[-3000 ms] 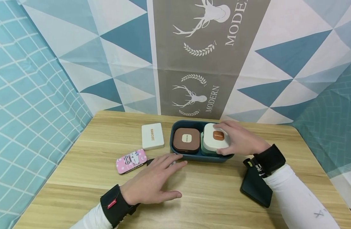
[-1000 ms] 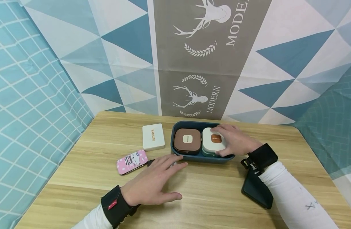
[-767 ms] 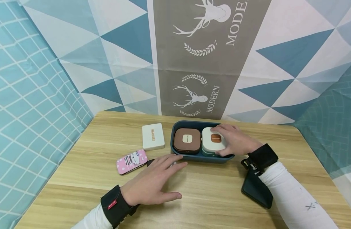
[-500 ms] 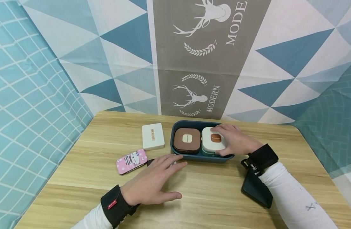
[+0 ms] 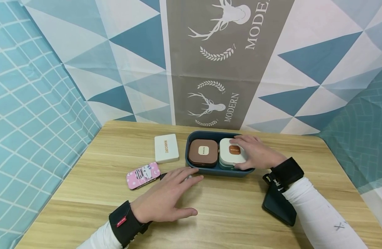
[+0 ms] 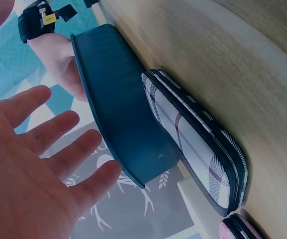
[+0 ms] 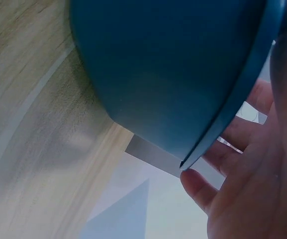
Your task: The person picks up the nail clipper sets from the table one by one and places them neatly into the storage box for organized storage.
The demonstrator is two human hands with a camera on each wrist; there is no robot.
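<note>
A dark blue bin (image 5: 215, 172) stands at the back of the table, with a brown square manicure case (image 5: 196, 158) in its left half. In its right half, a white manicure case (image 5: 225, 155) rests on a pale green one (image 5: 227, 167). My right hand (image 5: 260, 153) grips the white case, thumb on the near edge and fingers at the far edge. In the right wrist view, the bin's wall hides that case. My left hand (image 5: 166, 199) hovers with spread fingers near the bin. Below it is a plaid case (image 6: 185, 142), mostly hidden in the head view.
Left of the bin lies a white flat box marked MANICURE (image 5: 166, 149). A pink cartoon tin (image 5: 143, 175) sits nearer. On the right, a black flat case (image 5: 279, 206) lies partly beneath the right wrist. A patterned cloth backdrop (image 5: 206, 69) rises behind the table.
Over the three seconds, my right hand has lowered the white case and shifted it slightly left onto the green one. During the last second, the hands and objects stay almost still.
</note>
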